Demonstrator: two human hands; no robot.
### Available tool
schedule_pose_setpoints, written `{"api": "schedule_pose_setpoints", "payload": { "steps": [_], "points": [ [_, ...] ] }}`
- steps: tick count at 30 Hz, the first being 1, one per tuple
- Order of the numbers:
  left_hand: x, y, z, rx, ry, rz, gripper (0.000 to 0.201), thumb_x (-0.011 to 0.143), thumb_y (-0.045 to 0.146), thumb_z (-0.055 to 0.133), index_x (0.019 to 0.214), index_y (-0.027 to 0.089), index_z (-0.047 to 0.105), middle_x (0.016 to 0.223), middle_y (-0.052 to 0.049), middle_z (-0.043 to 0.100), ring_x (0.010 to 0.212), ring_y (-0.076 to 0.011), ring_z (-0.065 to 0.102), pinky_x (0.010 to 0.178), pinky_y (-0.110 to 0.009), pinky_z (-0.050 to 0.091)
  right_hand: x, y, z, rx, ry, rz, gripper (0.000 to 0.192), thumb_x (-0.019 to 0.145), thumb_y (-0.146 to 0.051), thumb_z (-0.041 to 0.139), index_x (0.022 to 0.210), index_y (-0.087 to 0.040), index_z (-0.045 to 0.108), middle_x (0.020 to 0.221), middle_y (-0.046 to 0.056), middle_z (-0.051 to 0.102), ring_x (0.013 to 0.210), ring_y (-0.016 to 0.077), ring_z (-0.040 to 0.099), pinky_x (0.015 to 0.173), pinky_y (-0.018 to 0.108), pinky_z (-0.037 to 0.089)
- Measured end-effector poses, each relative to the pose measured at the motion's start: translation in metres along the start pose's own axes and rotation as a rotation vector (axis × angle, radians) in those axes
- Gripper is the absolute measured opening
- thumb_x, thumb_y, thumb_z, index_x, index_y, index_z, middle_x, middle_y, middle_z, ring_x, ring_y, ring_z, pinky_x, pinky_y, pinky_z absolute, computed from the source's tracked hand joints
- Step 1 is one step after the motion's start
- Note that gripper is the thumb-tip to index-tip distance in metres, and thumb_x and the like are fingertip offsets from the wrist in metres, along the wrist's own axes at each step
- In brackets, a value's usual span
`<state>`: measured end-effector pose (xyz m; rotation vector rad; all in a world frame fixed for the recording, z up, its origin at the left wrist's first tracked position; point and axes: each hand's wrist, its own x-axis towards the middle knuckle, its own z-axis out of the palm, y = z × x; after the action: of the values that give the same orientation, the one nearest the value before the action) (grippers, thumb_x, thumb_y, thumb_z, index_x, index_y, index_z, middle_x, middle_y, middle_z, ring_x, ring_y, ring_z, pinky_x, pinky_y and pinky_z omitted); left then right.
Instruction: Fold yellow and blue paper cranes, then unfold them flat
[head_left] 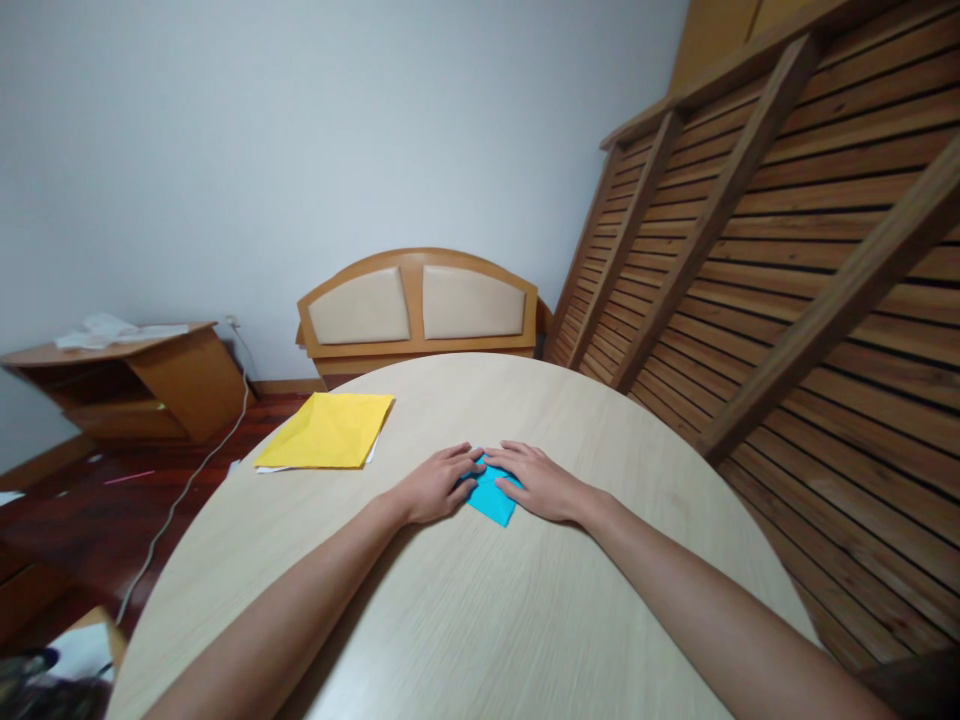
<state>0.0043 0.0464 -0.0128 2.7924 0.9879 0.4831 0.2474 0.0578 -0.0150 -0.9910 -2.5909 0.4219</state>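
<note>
Both forearms extend forward across the round surface (465,620) and converge near its middle. The left hand (439,485) lies palm down, fingers extended and pointing inward to the right, pressing flat on the blue paper (491,497). The right hand (536,482) lies palm down, fingers extended and pointing inward to the left, pressing the same paper. The fingertips of the two hands meet or nearly meet above the paper's far edge; contact between them cannot be confirmed. Neither hand is curled around anything: both are spread flat.

The blue paper rests on the surface between and under the hands. Only its near corner and a central strip are visible; its full outline and fold state cannot be made out. A yellow sheet (330,430) lies well apart to the left, with a white edge showing beneath it.
</note>
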Motion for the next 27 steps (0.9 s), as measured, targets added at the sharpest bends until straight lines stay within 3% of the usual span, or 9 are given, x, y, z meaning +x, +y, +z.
{"api": "schedule_pose_setpoints", "payload": {
  "steps": [7,13,20,27],
  "points": [
    [-0.003,0.004,-0.002,0.010,0.037,-0.013,0.041,0.098,0.039,0.048,0.134,0.020,0.053,0.141,-0.012,0.055,0.134,-0.0289,0.046,0.114,-0.050,0.036,0.000,-0.001,-0.002,0.030,-0.013,-0.002,0.045,0.099,-0.037,0.046,0.141,-0.022,0.051,0.152,0.007,0.046,0.143,0.0303,0.033,0.117,0.050,0.027],
    [-0.002,0.006,-0.006,0.003,0.070,0.024,0.041,0.093,0.040,0.055,0.129,0.019,0.056,0.130,-0.013,0.059,0.125,-0.0290,0.051,0.111,-0.049,0.038,-0.002,-0.004,-0.008,0.059,-0.059,-0.010,0.049,0.099,-0.039,0.047,0.144,-0.021,0.049,0.151,0.009,0.047,0.144,0.0276,0.033,0.118,0.046,0.027],
    [-0.003,0.002,-0.002,0.005,0.018,-0.028,0.044,0.090,0.039,0.058,0.129,0.018,0.055,0.144,-0.013,0.053,0.136,-0.0320,0.043,0.115,-0.052,0.034,-0.001,0.000,-0.008,0.038,-0.051,-0.021,0.039,0.100,-0.039,0.046,0.133,-0.024,0.060,0.151,0.004,0.049,0.141,0.0265,0.038,0.118,0.044,0.027],
    [-0.005,0.004,-0.004,0.058,-0.029,-0.084,0.055,0.092,0.045,0.054,0.140,0.018,0.051,0.150,-0.012,0.048,0.140,-0.0352,0.039,0.115,-0.055,0.033,-0.006,0.012,-0.024,-0.001,-0.062,-0.055,0.037,0.100,-0.037,0.046,0.130,-0.025,0.065,0.142,0.006,0.058,0.133,0.0257,0.049,0.114,0.043,0.033]
  ]
}}
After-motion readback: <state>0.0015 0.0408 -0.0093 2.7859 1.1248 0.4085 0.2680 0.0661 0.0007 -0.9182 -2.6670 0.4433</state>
